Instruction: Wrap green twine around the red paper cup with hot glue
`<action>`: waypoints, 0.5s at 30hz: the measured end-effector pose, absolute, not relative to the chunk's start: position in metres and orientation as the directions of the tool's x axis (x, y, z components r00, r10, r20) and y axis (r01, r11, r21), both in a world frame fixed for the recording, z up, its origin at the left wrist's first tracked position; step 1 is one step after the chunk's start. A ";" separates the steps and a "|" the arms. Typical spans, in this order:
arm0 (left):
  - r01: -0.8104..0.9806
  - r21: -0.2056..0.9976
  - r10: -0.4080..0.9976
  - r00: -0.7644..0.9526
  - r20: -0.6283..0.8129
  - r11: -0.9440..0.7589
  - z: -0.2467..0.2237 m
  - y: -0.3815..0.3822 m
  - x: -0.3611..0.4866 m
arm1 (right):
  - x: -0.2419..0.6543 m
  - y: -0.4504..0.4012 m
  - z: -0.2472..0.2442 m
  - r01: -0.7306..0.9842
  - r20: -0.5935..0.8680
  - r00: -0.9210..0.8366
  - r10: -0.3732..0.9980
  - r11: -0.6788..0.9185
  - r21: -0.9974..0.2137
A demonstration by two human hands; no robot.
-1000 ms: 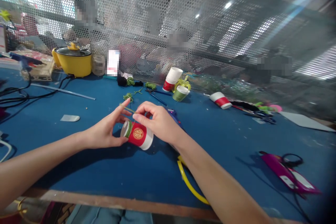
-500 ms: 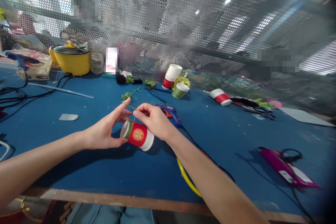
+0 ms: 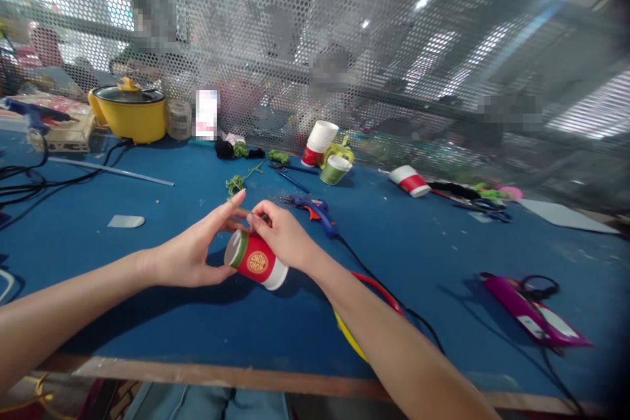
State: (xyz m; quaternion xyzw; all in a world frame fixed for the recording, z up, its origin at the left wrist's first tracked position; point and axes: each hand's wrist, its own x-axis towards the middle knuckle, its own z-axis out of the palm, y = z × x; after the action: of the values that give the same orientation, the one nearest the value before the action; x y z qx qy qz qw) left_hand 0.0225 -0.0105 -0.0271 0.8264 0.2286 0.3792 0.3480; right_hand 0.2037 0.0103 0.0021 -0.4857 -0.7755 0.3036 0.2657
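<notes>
A red and white paper cup [image 3: 258, 264] lies tilted on its side above the blue table, its open rim facing left. Green yarn [image 3: 239, 251] is wrapped in a band round the cup near that rim. My left hand [image 3: 197, 251] grips the cup at the rim end, thumb below and fingers behind. Close above the cup, my right hand [image 3: 283, 233] pinches the yarn strand between thumb and fingertips. The strand leads back to a loose tangle of green yarn [image 3: 236, 184] behind my hands.
A blue glue gun [image 3: 317, 211] lies right of my hands, its black cord trailing forward. Farther back stand a yellow pot [image 3: 135, 115], stacked paper cups [image 3: 319, 143] and a green-wrapped cup [image 3: 335, 170]. Another cup [image 3: 411, 181] lies tipped, and a purple packet [image 3: 534, 315] is at right.
My right hand has come down toward the cup's upper side with the yarn. The cup has dipped slightly, still held by my left hand. The whole view has shifted a little.
</notes>
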 end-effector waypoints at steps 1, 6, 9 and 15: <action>0.114 0.743 0.637 0.609 0.472 -0.659 -0.027 -0.010 0.022 | 0.204 0.009 0.002 0.619 0.110 -0.383 0.917 0.343 -0.707; 0.134 0.733 0.623 0.639 0.450 -0.667 -0.027 -0.010 0.021 | 0.203 0.004 0.001 0.691 0.124 -0.382 0.916 0.372 -0.620; 0.183 0.730 0.634 0.657 0.408 -0.659 -0.025 -0.011 0.021 | 0.202 0.002 0.000 0.689 0.161 -0.390 0.907 0.404 -0.602; 0.181 0.794 0.698 0.612 0.371 -0.581 -0.023 -0.012 0.023 | 0.199 -0.006 -0.001 0.692 0.240 -0.366 0.899 0.436 -0.575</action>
State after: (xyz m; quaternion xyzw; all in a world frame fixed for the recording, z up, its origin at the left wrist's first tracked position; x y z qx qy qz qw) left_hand 0.0227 -0.0124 -0.0225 0.8179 0.2688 0.3486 0.3706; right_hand 0.1994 -0.0060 -0.0007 -0.4950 -0.8038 0.1929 0.2679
